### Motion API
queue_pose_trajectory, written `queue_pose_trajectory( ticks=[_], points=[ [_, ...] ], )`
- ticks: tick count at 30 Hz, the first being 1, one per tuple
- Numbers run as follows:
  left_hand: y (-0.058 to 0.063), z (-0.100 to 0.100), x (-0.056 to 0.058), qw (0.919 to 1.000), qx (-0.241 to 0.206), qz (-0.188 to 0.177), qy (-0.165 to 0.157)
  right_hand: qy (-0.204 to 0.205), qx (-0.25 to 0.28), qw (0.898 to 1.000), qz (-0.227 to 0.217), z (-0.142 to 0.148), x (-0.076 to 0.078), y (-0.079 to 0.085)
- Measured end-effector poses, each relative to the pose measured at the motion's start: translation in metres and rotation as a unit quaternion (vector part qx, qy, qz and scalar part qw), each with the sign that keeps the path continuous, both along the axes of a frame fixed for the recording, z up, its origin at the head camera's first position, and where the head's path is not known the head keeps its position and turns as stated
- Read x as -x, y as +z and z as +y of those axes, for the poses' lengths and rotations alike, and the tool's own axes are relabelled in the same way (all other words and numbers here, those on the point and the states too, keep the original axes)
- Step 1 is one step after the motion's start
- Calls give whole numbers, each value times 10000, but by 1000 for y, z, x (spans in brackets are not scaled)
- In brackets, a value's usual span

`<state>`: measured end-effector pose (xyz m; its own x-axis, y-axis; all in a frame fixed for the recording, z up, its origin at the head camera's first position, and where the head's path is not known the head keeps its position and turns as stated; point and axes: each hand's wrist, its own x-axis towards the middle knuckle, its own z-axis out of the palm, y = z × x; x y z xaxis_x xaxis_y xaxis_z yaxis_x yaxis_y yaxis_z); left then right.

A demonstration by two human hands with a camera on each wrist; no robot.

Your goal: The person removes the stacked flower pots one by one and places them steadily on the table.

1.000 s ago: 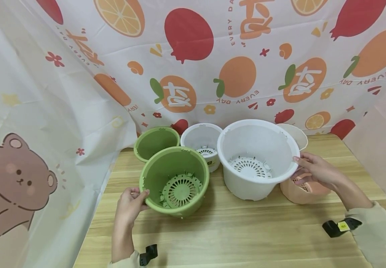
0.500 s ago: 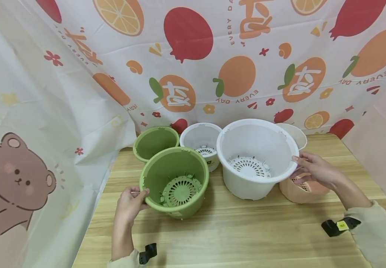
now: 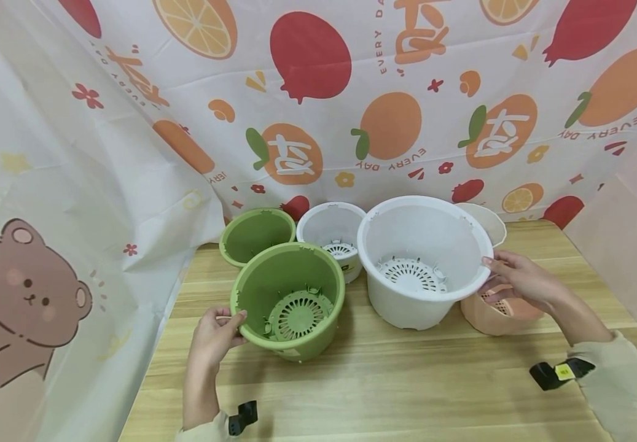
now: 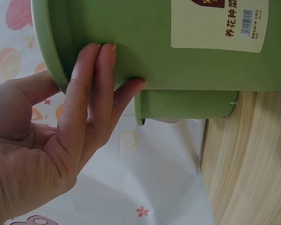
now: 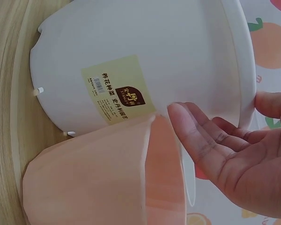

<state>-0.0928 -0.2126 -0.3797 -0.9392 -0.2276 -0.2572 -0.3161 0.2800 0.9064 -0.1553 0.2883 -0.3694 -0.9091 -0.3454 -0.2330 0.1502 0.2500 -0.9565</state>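
My left hand (image 3: 215,337) pinches the near left rim of a green plastic flowerpot (image 3: 287,301), thumb over the rim and fingers (image 4: 91,84) against the outer wall. A paper label (image 4: 220,23) shows on that pot's side in the left wrist view. At the right, my right hand (image 3: 523,282) grips the rim of a large white flowerpot (image 3: 423,245), with the thumb on top and the fingers under the lip. This pot carries a yellowish label (image 5: 119,91). Both pots have slotted bottoms. Beneath the right hand sits a pink-orange pot (image 3: 500,316), partly hidden by hand and white pot.
Behind stand a second green pot (image 3: 257,233), a smaller white pot (image 3: 332,224) and another white pot (image 3: 486,222), mostly hidden by the large one. All are on a wood-grain table (image 3: 384,393). A fruit-printed curtain (image 3: 340,141) hangs at the back and left.
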Motion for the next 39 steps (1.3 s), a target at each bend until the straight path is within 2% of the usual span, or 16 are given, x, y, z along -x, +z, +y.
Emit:
queue_pose_trajectory(
  ticks=[6, 13, 21, 26, 36, 39],
  points=[
    [-1, -1, -1, 10000, -21, -43, -4, -150, 118, 9998, 54, -3, -2, -2],
    [3, -3, -3, 9997, -187, -171, -9, -253, 18, 9996, 141, -4, -3, -4],
    [13, -6, -9, 9994, -234, -88, 259, -291, -113, 9994, 170, -3, -4, -4],
    [20, -9, -13, 9993, -102, 31, 372, -362, -83, 9990, 237, -3, -4, -6],
    [34, -5, -20, 9964, 453, 343, 635, -515, -93, 9975, 467, -4, -9, -7],
    [40, -2, -21, 9954, 551, 453, 645, -707, -238, 9955, 589, -2, -10, -6]
  ],
)
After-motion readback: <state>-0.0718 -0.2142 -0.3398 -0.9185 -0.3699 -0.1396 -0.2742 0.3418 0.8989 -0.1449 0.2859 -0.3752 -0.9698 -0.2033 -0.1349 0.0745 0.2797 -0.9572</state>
